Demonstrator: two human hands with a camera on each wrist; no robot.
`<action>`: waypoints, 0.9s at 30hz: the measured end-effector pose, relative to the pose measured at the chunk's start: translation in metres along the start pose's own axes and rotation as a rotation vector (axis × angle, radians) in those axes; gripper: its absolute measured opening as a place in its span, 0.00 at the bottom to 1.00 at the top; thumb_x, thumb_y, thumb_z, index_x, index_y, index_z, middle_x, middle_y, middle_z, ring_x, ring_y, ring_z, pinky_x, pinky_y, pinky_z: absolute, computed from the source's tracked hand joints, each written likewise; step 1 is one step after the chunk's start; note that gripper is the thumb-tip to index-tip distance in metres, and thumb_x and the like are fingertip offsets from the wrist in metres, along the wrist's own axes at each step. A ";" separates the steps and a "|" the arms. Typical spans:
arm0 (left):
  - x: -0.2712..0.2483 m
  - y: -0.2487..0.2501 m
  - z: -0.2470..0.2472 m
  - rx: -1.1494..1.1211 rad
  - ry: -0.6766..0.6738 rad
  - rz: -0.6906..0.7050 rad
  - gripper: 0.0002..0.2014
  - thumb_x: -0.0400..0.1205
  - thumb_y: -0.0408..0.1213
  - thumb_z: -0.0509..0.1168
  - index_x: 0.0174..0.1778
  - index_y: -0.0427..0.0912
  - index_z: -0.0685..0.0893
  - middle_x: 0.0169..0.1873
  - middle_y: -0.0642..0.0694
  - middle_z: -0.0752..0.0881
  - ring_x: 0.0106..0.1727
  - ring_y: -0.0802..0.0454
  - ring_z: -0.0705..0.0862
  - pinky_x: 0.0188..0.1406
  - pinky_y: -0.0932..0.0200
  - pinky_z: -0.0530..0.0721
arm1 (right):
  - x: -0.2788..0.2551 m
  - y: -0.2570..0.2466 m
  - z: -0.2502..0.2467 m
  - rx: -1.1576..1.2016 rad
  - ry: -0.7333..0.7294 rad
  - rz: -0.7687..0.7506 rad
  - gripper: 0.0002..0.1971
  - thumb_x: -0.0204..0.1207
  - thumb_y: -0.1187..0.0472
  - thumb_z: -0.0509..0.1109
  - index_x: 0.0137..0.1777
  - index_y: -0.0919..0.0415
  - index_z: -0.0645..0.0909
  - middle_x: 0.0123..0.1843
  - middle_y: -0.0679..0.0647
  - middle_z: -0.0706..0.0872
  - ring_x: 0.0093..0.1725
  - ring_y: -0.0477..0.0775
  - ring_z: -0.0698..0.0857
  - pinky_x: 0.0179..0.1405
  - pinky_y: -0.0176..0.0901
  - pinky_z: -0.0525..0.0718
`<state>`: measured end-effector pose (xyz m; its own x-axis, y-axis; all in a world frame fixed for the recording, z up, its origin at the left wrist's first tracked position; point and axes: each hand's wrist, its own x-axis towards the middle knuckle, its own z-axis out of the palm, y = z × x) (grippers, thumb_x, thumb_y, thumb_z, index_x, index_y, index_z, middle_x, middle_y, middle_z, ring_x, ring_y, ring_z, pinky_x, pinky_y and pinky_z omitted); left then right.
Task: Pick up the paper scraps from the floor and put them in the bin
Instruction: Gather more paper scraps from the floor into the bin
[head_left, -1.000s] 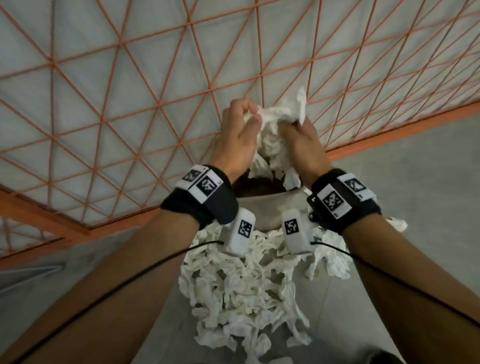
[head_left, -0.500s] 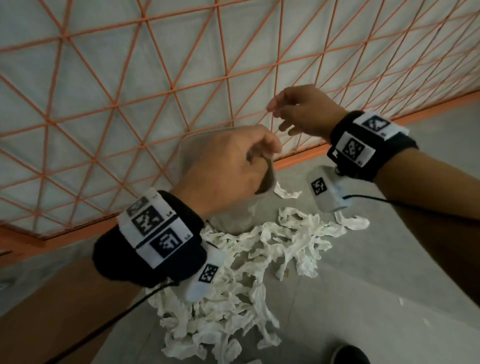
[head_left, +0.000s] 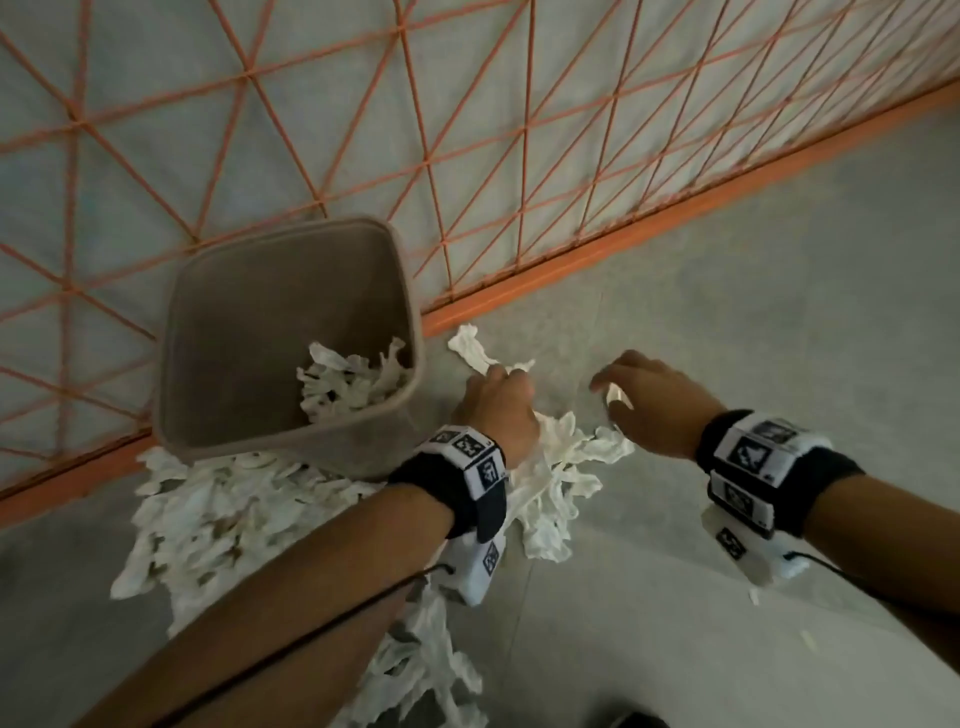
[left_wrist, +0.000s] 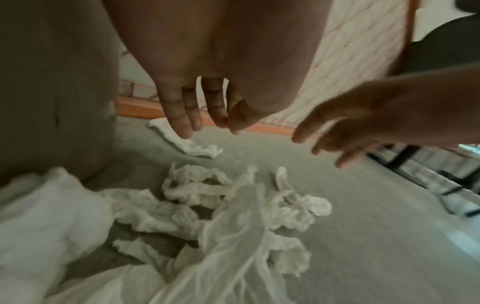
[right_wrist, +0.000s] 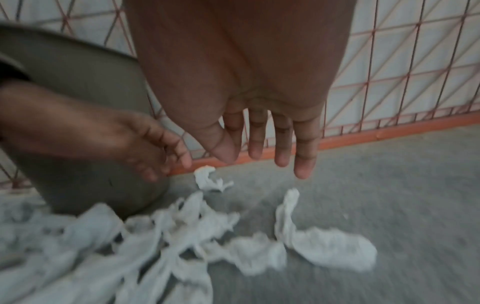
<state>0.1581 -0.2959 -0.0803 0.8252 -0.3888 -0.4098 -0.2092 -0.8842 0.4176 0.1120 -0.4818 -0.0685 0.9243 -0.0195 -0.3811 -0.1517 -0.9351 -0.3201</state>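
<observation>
A grey-brown bin (head_left: 218, 322) stands against the wall with several white paper scraps (head_left: 353, 384) lying in it. More scraps (head_left: 218, 514) are heaped on the floor in front of it and to its right (head_left: 561, 467). My left hand (head_left: 496, 400) hovers just right of the bin above the scraps, with its fingers (left_wrist: 182, 123) straight and empty. To its right, my right hand (head_left: 639, 389) is also over the floor, its fingers (right_wrist: 283, 144) spread and holding nothing. A loose scrap (right_wrist: 207, 179) lies beyond both hands by the rail.
An orange lattice fence (head_left: 519, 130) with an orange base rail (head_left: 675, 218) runs behind the bin. Grey floor (head_left: 779, 338) stretches to the right. A dark shoe tip (head_left: 639, 719) shows at the bottom edge. Dark furniture legs (left_wrist: 405, 156) stand far right.
A second ago both hands held a bundle of scraps over the bin. They let it go, parted, and have come down empty over the floor pile right of the bin.
</observation>
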 end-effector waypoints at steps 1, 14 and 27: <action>0.012 -0.005 0.007 -0.004 0.025 -0.039 0.15 0.81 0.33 0.58 0.64 0.44 0.79 0.68 0.42 0.74 0.70 0.37 0.71 0.69 0.39 0.76 | 0.001 0.010 0.015 -0.004 0.002 0.010 0.21 0.75 0.62 0.61 0.68 0.45 0.75 0.72 0.52 0.73 0.67 0.63 0.76 0.62 0.62 0.80; 0.083 -0.042 0.041 0.217 0.167 -0.038 0.18 0.79 0.28 0.62 0.66 0.41 0.82 0.65 0.36 0.80 0.65 0.33 0.79 0.63 0.42 0.80 | -0.001 0.047 0.106 0.085 0.274 0.093 0.10 0.75 0.63 0.65 0.51 0.60 0.87 0.50 0.58 0.87 0.51 0.65 0.81 0.41 0.53 0.82; -0.026 -0.023 0.050 -0.173 0.303 0.012 0.17 0.79 0.33 0.59 0.62 0.49 0.82 0.66 0.47 0.74 0.61 0.47 0.81 0.59 0.49 0.83 | 0.003 -0.010 0.107 0.300 0.053 0.065 0.35 0.70 0.33 0.65 0.75 0.37 0.58 0.68 0.54 0.68 0.52 0.59 0.83 0.50 0.57 0.86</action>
<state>0.1155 -0.2787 -0.1194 0.9469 -0.2814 -0.1554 -0.1491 -0.8128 0.5632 0.0789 -0.4350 -0.1592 0.9249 -0.1016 -0.3664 -0.3006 -0.7855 -0.5409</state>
